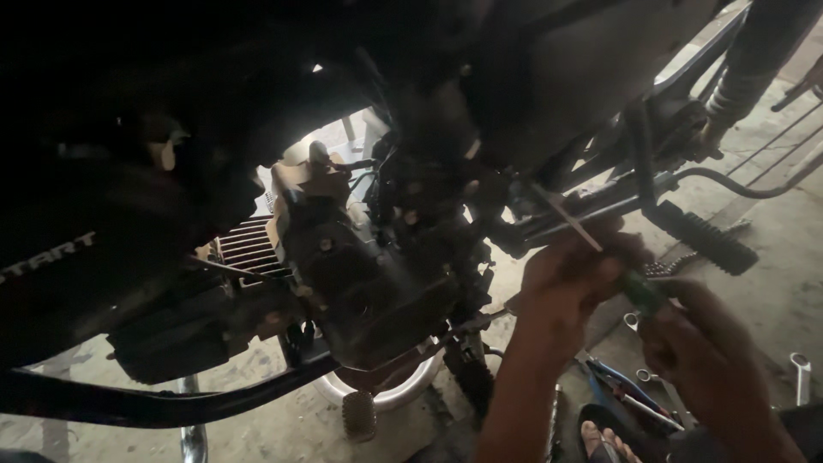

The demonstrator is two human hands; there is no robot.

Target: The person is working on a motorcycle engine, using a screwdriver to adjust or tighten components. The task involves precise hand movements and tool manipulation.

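Both hands work beside the dark, grimy motorcycle engine. Left hand wraps narrow around the thin steel shaft of a green-handled screwdriver; right hand grips its handle. Steel wrenches lie on the concrete floor just beside.

at three o'clock, a ribbed black footpeg; at five o'clock, blue-handled pliers and a spanner on the concrete floor.

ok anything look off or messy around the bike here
Tools lie loose on the floor: blue-handled pliers and a wrench near a sandalled foot. A metal bowl sits under the grimy engine. Both hands hold a green-handled screwdriver. No visible damage or spill.
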